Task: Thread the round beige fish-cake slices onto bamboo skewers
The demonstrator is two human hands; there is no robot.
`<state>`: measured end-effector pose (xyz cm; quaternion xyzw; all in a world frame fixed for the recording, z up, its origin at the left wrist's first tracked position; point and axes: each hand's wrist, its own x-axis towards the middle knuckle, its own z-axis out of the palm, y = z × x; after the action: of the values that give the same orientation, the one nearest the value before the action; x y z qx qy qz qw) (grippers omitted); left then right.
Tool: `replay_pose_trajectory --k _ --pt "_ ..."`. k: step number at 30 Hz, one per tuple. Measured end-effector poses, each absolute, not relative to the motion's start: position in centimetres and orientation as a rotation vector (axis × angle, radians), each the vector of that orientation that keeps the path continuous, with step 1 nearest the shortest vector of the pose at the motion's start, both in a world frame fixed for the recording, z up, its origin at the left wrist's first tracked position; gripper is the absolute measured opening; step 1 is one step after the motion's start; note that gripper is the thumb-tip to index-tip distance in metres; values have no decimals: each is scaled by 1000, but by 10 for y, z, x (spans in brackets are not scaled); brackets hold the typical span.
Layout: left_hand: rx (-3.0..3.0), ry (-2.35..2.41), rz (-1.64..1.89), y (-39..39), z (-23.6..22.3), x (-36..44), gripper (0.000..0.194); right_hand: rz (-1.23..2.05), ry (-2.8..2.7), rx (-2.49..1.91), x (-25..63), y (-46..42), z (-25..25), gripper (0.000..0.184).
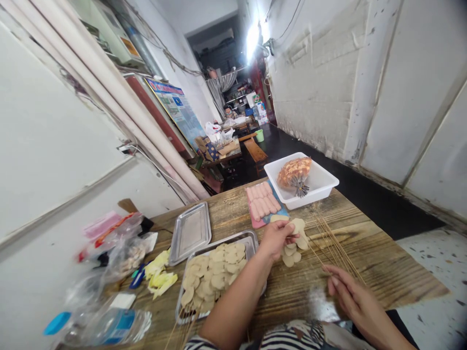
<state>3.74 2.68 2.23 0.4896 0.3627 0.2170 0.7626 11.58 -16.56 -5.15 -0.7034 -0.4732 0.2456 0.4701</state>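
Note:
My left hand (278, 239) reaches over the table with thumb and fingers closed on pale, thin round slices (299, 232). A bamboo skewer (315, 253) runs from these slices down to my right hand (346, 291), which pinches its lower end. Below my left hand, more pale slices (291, 256) lie on the wood. Right of them, several loose skewers (337, 248) are laid out side by side. Under my left forearm stands a metal tray (251, 238) heaped with the same slices (213, 272); skewer ends stick out at its near edge.
Pink sausages (263, 200) rest on a coloured packet beyond my left hand. A white plastic tub (321, 192) holds a bagged bundle of skewered food (295, 172). At left are another metal tray (191, 231), yellow crumpled scraps (160, 274), plastic bags and a bottle (120, 325).

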Motion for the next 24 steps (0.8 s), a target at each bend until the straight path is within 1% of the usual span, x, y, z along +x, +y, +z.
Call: replay_pose_trajectory --k 4,9,14,18,24 --pt "1005 776 439 26 24 37 25 665 -1173 -1672 115 -168 -54 40" --pt "1002 752 432 23 24 38 23 835 -954 -1530 113 -163 -52 36" --pt "1039 744 442 18 23 40 25 754 -890 -1597 119 -151 -39 41" --pt "1052 746 454 18 23 40 27 650 -1009 -1671 124 -147 -40 38" --pt "1031 734 440 19 22 39 27 721 -1058 -1634 122 -149 -46 38"
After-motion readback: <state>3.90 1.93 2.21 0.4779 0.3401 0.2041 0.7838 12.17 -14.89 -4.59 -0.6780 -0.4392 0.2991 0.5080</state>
